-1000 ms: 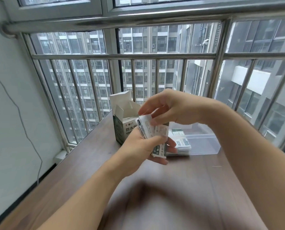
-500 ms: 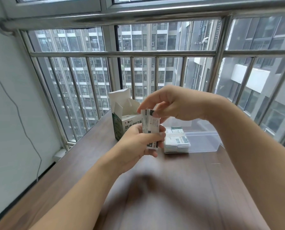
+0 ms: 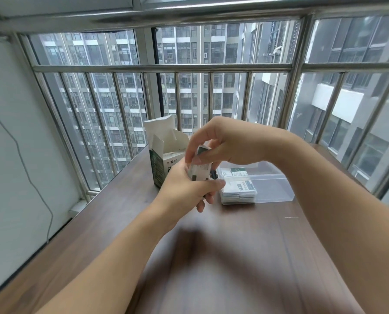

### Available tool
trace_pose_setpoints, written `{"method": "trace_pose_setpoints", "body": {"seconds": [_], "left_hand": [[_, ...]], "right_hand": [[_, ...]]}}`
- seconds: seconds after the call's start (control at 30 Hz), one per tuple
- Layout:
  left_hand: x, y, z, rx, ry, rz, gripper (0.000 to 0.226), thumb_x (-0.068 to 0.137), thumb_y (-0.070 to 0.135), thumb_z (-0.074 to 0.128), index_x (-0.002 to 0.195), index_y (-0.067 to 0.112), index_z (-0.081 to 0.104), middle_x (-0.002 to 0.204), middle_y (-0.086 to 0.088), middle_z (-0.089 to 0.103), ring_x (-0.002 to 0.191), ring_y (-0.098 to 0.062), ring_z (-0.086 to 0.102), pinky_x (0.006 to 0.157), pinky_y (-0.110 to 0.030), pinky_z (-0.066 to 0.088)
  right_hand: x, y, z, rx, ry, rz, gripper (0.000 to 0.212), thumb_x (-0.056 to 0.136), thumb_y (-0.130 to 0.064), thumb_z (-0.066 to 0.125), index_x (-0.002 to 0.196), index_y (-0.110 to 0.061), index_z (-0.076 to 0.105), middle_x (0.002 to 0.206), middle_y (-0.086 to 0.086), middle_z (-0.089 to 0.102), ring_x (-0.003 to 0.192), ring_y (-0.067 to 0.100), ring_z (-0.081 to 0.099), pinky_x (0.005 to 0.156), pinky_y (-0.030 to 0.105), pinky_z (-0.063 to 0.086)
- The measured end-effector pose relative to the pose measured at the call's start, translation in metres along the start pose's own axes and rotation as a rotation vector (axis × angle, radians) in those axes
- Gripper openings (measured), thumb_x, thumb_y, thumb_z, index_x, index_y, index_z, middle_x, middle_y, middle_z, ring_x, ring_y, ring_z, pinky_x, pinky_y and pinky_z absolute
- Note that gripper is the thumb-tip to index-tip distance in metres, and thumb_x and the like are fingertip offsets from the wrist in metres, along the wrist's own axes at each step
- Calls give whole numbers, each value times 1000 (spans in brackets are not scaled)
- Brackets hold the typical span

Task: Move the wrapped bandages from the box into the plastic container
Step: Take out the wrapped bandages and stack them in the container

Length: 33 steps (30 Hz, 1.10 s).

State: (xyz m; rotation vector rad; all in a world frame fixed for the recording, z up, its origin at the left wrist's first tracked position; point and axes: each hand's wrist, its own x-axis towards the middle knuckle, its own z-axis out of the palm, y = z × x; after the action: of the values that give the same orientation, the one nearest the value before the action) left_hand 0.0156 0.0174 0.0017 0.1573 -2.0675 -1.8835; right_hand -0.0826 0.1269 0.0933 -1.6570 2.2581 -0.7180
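Observation:
A green and white cardboard box (image 3: 160, 159) stands upright with its top flaps open at the far middle of the table. To its right lies a clear plastic container (image 3: 272, 189) holding a pile of wrapped bandages (image 3: 239, 191) at its left end. My left hand (image 3: 184, 189) grips a small stack of wrapped bandages (image 3: 199, 169) upright in front of the box. My right hand (image 3: 218, 143) reaches over from the right and pinches the top edge of that stack with thumb and fingers.
The dark wooden table (image 3: 211, 257) runs up to a window with metal bars (image 3: 161, 68). A white wall with a hanging cable (image 3: 30, 177) borders the left side. The table's right edge lies just past the container.
The stack in my hands has turned more upright and edge-on. Both hands stayed in front of the box, drawing slightly closer together over the stack.

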Motion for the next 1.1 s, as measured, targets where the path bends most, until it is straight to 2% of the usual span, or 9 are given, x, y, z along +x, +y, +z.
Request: {"method": "trace_pose_setpoints", "body": {"seconds": [0.1,0.3,0.4,0.5,0.57,0.7,0.83,0.97,1.1], "left_hand": [[2,-2,-1,-36,50,3,29,82,-2,76,103,7,58,53,-2,57,43,-16,50,36,-23,35],[2,-4,2,-90,11,14,27,86,-4,71,100,13,54,56,-4,54,42,-16,47,36,-22,33],[0,-2,4,-121,-52,15,35,84,-3,74,110,12,54,69,-7,59,50,-19,55,37,-24,40],[2,-5,3,-158,-94,55,55,77,23,84,122,16,53,81,-4,67,61,-18,64,39,-27,49],[3,-10,1,8,13,193,56,71,41,81,118,25,56,80,3,65,56,-15,60,41,-26,47],[6,-20,-5,519,148,506,40,82,45,72,119,34,60,78,6,53,52,-23,46,54,-26,44],[10,-29,-4,643,27,518,44,85,48,65,128,42,56,85,10,48,55,-15,46,63,-22,43],[10,-32,-5,709,-4,495,31,86,43,64,117,42,63,89,15,48,56,-15,49,68,-17,42],[11,-32,-6,707,-8,501,20,88,39,66,108,40,65,94,15,51,56,-13,51,67,-16,41]], "right_hand": [[0,6,-3,-23,32,10,17,95,-14,69,110,-19,74,99,-6,73,80,8,72,75,30,62],[-3,22,-1,354,-25,-4,19,96,3,61,113,-1,69,102,21,74,96,43,71,88,48,60],[-3,27,-3,354,-38,-17,19,94,5,63,111,0,69,97,18,75,92,40,73,84,44,61],[-17,34,-28,322,62,31,20,92,4,63,109,-4,70,98,10,77,94,26,75,79,33,61],[-37,45,-54,356,211,103,20,90,2,64,106,-6,72,99,6,77,98,24,74,78,29,61],[-72,80,-86,374,395,244,18,88,1,66,101,-9,73,100,8,75,96,23,74,77,27,61],[-63,101,-77,92,219,454,18,89,-1,70,94,-17,77,101,5,75,91,23,76,82,37,62],[-38,85,-52,-254,32,496,19,93,-4,68,98,-21,72,96,-5,69,71,12,71,55,16,52],[-25,87,-35,-339,-118,590,35,91,1,67,106,-30,66,98,-9,56,72,15,73,56,22,54]]}}
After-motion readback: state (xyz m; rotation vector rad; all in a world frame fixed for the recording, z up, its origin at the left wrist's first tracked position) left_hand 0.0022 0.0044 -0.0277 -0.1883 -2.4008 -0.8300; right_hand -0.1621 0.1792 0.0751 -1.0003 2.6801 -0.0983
